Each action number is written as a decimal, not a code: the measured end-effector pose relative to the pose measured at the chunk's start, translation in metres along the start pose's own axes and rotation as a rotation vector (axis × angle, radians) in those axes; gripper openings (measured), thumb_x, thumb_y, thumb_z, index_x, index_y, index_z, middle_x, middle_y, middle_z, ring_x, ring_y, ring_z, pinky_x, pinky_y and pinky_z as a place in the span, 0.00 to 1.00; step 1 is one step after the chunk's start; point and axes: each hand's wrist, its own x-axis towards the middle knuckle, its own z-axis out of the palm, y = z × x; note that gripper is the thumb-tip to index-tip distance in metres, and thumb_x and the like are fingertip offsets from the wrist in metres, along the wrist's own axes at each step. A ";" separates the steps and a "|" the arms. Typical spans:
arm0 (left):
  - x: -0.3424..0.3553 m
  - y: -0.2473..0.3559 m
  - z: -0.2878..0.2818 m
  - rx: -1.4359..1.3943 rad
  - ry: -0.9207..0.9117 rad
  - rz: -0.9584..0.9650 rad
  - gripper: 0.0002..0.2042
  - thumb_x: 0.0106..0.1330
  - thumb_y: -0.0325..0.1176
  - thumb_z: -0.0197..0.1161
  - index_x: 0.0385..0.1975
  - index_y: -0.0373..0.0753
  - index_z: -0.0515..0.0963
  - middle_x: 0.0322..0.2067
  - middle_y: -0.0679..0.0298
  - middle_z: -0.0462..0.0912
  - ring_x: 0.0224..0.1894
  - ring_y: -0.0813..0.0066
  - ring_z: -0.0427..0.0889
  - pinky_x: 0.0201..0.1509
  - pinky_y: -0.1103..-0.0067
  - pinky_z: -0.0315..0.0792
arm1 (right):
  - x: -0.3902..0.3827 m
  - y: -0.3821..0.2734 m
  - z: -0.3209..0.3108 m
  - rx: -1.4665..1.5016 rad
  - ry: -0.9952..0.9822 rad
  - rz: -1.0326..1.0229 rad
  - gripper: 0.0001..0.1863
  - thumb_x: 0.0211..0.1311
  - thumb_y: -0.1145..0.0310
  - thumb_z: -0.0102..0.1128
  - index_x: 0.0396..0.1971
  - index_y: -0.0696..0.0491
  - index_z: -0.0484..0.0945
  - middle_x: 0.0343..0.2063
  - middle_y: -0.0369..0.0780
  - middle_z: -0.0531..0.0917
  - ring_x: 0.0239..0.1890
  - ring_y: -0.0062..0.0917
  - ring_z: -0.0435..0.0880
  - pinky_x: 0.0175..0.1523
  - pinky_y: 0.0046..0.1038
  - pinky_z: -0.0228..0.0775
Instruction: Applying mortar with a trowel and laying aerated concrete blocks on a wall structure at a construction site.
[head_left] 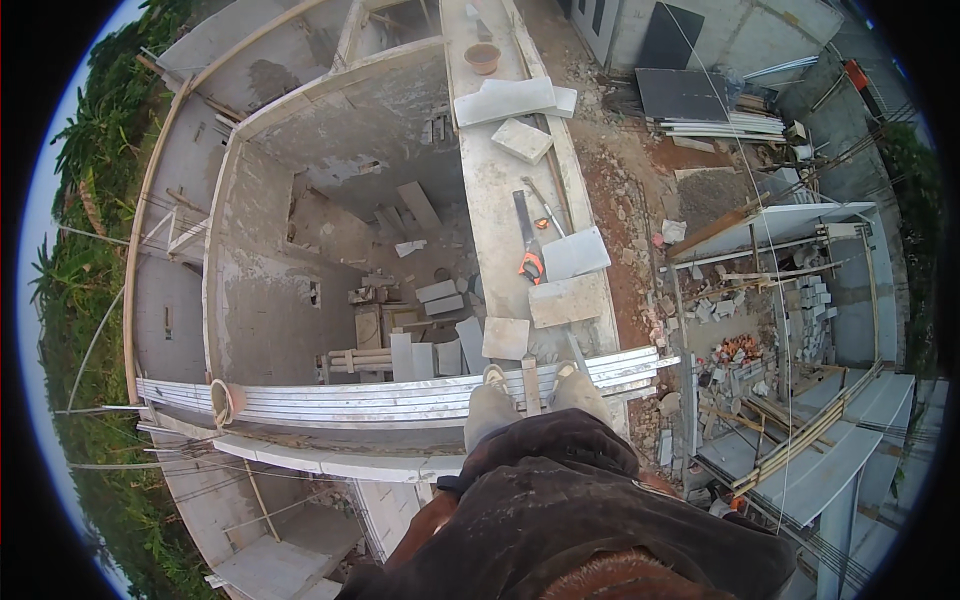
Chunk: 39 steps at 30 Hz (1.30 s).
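Note:
Neither of my hands shows; only part of my left arm point(422, 522) appears beside my dark shirt point(590, 500). My shoes point(495, 375) are at the light metal channels point(340, 400), which lie in a bundle across the wall tops. Ahead of my feet, on the concrete ledge point(490, 190), lies a hand saw point(524, 225) with an orange and black handle. A hammer-like tool point(545, 208) rests just right of its blade. Pale lightweight blocks point(568, 302) lie around them, one by my left foot point(506, 338). Farther off are more blocks point(505, 102) and a brown bucket point(482, 58).
Left of the ledge, a deep walled room point(340, 180) drops away, with stacked blocks point(440, 295) on its floor. Another bucket point(228, 402) hangs by the channels. To the right, far below, lie rubble point(735, 350), a gravel heap point(708, 195) and roof panels point(830, 470). A thin line crosses there.

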 end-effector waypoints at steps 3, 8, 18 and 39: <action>0.003 0.001 0.001 0.000 -0.009 0.000 0.21 0.65 0.41 0.61 0.55 0.39 0.73 0.48 0.67 0.79 0.49 0.81 0.75 0.54 0.79 0.66 | -0.005 -0.009 -0.001 -0.015 -0.023 0.008 0.19 0.65 0.66 0.55 0.54 0.57 0.74 0.50 0.45 0.80 0.51 0.30 0.80 0.57 0.30 0.71; -0.014 -0.007 0.017 -0.062 -0.023 0.011 0.22 0.65 0.42 0.61 0.55 0.38 0.72 0.50 0.67 0.78 0.50 0.81 0.74 0.55 0.79 0.65 | -0.028 -0.021 -0.002 0.006 -0.056 0.072 0.19 0.65 0.67 0.55 0.54 0.57 0.74 0.49 0.45 0.81 0.51 0.28 0.80 0.57 0.30 0.72; -0.059 -0.033 0.027 -0.221 -0.052 0.268 0.24 0.65 0.44 0.61 0.56 0.36 0.72 0.52 0.67 0.78 0.53 0.82 0.73 0.59 0.80 0.63 | -0.060 -0.040 -0.020 0.410 -0.349 0.191 0.18 0.65 0.68 0.55 0.54 0.57 0.74 0.50 0.43 0.81 0.50 0.26 0.81 0.56 0.29 0.73; -0.042 -0.015 0.015 -0.457 0.163 -0.017 0.38 0.67 0.66 0.41 0.66 0.41 0.59 0.58 0.55 0.72 0.59 0.64 0.72 0.64 0.62 0.63 | 0.081 -0.108 -0.043 -0.393 -0.373 -0.043 0.23 0.60 0.62 0.65 0.53 0.52 0.71 0.38 0.34 0.81 0.35 0.20 0.80 0.41 0.24 0.74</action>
